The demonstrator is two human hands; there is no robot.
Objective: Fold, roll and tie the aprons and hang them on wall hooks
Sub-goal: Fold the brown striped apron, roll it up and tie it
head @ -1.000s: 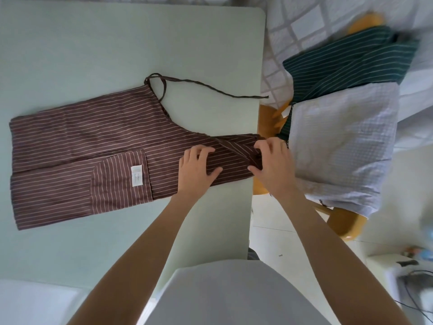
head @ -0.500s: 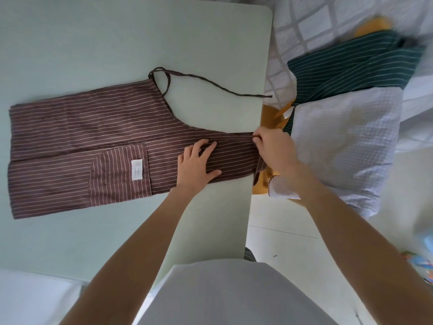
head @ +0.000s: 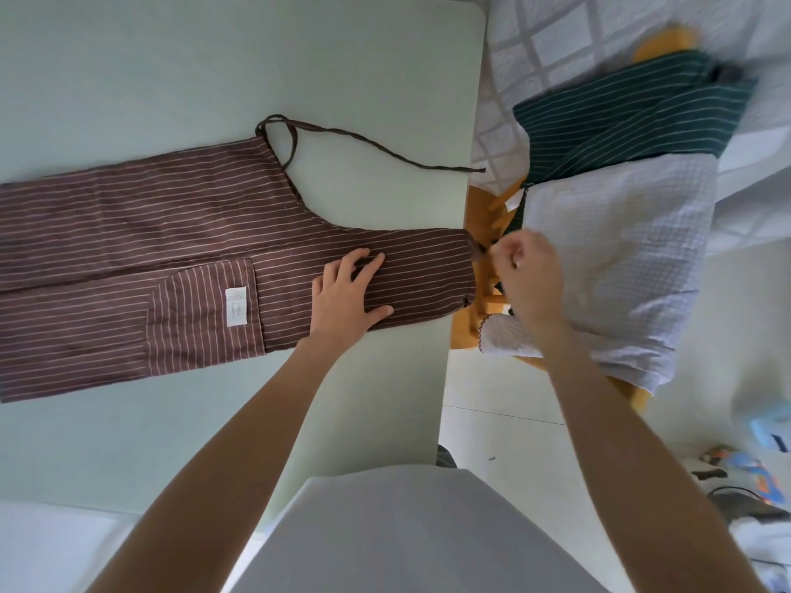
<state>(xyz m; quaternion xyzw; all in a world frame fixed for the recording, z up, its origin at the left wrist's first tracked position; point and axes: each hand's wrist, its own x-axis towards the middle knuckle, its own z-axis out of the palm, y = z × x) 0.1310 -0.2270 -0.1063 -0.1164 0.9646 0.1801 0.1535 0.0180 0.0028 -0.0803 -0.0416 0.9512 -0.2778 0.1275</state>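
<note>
One brown apron [head: 179, 233] lies folded lengthwise on the bench [head: 214, 70], left hand [head: 346, 293] flat on it, right hand [head: 528, 278] pinching its strap end (rolling, tying, hanging remain).

Apron [head: 171, 233]: brown with thin pale stripes, a small white label [head: 236, 306] on its pocket, across the desk's middle.
Tie string [head: 368, 143]: plain dark brown.
Desk [head: 214, 57]: pale green, no pattern.
Second apron [head: 633, 117]: dark green, thin white stripes, off the desk's right edge.
Cloth [head: 620, 258]: white, fine check.
Chair [head: 475, 216]: yellow-orange.
</note>
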